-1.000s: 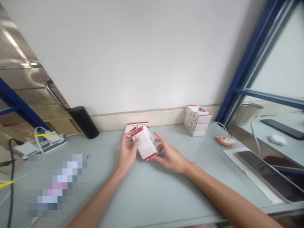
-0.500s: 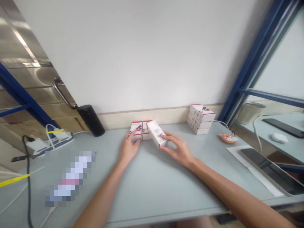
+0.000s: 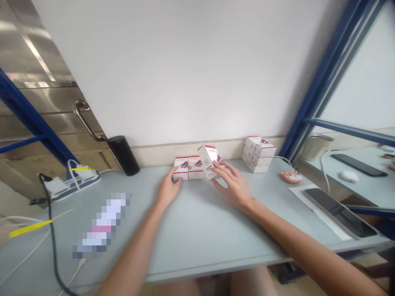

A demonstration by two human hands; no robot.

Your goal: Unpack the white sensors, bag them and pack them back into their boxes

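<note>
Two small white cardboard boxes with red trim stand side by side against the wall ledge, a left box and a middle box. My left hand grips the left box at its left side, the thumb across its lower front. To the right, my right hand holds a third small box, tilted, between thumb and fingers. Its lower part sits close to the middle box; I cannot tell whether they touch. My right fingers cover part of its right side.
A stack of similar boxes stands at the back right, near an orange animal-shaped item and a phone on white paper. On the left are a black cylinder, a power strip, cables and a pixelated object.
My right hand has turned its box more upright and shifted it right, uncovering the middle box. My left hand has moved down to the left box's side. The view has shifted slightly.
</note>
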